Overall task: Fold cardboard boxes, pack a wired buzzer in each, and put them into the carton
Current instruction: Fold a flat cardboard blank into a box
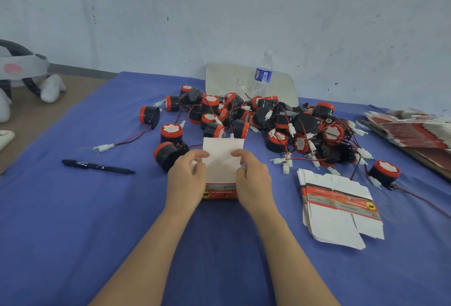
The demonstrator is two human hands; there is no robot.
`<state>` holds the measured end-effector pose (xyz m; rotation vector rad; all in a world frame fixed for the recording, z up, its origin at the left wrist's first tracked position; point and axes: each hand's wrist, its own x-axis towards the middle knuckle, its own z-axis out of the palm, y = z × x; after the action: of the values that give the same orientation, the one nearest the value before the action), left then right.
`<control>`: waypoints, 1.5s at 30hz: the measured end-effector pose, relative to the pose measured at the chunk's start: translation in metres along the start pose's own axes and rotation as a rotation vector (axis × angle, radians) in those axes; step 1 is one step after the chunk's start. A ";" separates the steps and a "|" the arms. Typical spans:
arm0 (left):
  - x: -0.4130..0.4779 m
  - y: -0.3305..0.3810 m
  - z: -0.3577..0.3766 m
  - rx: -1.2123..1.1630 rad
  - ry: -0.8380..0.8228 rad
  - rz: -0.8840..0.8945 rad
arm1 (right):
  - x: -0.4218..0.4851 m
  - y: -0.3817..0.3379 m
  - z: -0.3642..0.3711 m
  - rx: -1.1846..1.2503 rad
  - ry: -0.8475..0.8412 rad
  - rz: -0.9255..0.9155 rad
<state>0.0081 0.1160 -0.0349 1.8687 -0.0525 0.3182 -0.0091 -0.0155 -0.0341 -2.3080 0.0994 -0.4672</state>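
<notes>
Now, cardboard box [223, 159]: it stands on the blue cloth [73, 220] straight ahead of me, between my two hands. Its white flap is raised on the far side and the red printed band faces me.
Left hand [188, 178]: closed round the box's left side, with the fingertips curled over onto the left edge of the white flap.
Right hand [253, 176]: does the same on the right side, fingers wrapped round the wall and tips on the flap's right edge.
Arm pose: both forearms come up from the bottom of the view and converge on the box, wrists about level, palms turned toward each other.
Why held so: I judge that squeezing from both sides squares the walls, and it puts my fingertips where they can tuck the flap.
Inside the box: hidden by my hands and the flap, so I cannot tell if a buzzer is packed.
Buzzer pile [256, 120]: a tangle of red-and-black units and wires just beyond the flap, probably heaped there so one is an easy reach.
Flat blanks [339, 205]: stacked near my right forearm, ready for the next folds.
Second stack of blanks [410, 130]: at the far right edge.
Pen [97, 166]: on the cloth, well to my left.
Carton: not in view.
</notes>
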 end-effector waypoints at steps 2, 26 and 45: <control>0.003 0.001 -0.005 -0.028 -0.040 -0.041 | 0.001 0.001 -0.001 0.102 -0.029 0.022; 0.008 0.001 -0.027 -0.139 -0.344 -0.165 | 0.011 0.014 -0.013 0.371 -0.236 0.117; 0.001 0.005 -0.031 0.740 -0.522 0.107 | 0.004 0.007 -0.015 -0.098 -0.221 0.046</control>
<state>0.0018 0.1432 -0.0210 2.6491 -0.4414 -0.1136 -0.0104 -0.0314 -0.0278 -2.4315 0.0677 -0.1858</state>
